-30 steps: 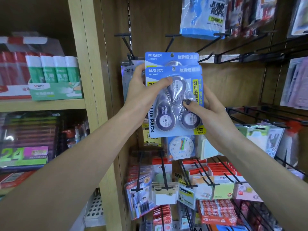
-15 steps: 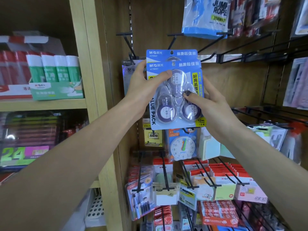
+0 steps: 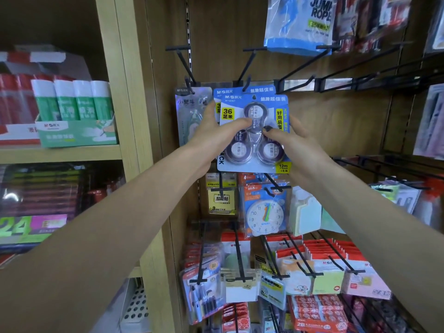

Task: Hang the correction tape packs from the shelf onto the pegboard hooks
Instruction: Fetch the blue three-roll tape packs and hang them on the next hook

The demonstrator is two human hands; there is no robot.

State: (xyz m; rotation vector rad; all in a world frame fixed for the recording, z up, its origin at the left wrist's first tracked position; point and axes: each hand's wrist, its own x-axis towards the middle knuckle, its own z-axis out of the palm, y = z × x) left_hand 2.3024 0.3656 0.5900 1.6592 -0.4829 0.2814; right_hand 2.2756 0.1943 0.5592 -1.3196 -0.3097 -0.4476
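A blue correction tape pack (image 3: 254, 162) with three round tapes under clear plastic is held upright in front of the pegboard. My left hand (image 3: 213, 133) grips its left edge, thumb on the front. My right hand (image 3: 292, 140) grips its right side, thumb on the blister. Directly behind it a second, identical blue pack (image 3: 240, 91) hangs on a black hook (image 3: 247, 66), only its top edge showing. The front pack's hang hole sits just below that hook's tip.
A grey-blue pack (image 3: 189, 111) hangs on the neighbouring hook to the left. Empty black hooks (image 3: 336, 75) stretch to the right. Below hang a clock toy (image 3: 265, 212), sticky notes and red packs. Green glue sticks (image 3: 72, 102) stand on the wooden shelf at left.
Both hands have lifted the front pack a little higher and nearer the hook. Its left side, with the yellow label, has come out from under my left hand.
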